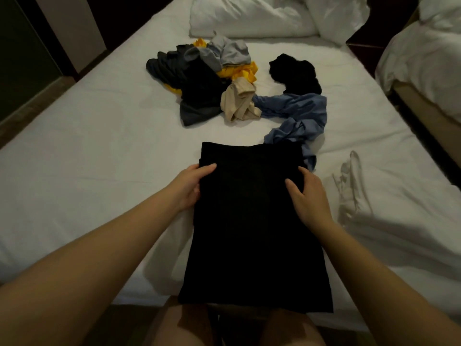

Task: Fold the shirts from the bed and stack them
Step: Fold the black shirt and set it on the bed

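Black cloth, matte and soft, fills the middle of the view: a black shirt (252, 221) folded into a long narrow rectangle on a bed (87, 146) with a smooth white sheet. Its long axis runs straight away from the person. The near short end hangs slightly past the bed's edge, and the far short end lies square and flat beyond the hands.

Both hands sit towards the far end, one on each long side, about level with each other. The left hand (190, 188) holds the left edge, thumb on top and fingers tucked beneath. The right hand (309, 198) rests on the right edge with thumb and forefinger on the cloth. Its other fingers are hidden past the edge, so whether it pinches or only presses cannot be told.

Judging by this, the next fold would bring one short end over the other along that long axis, with neither hand nearer.

Farther up the bed lies a loose pile of shirts (199, 78), crumpled, in dark grey, pale grey and yellow. A beige shirt (239, 103) lies against it. A blue shirt (299, 113) trails down to touch the black shirt's far right corner. White pillows (249, 16) lie at the head.
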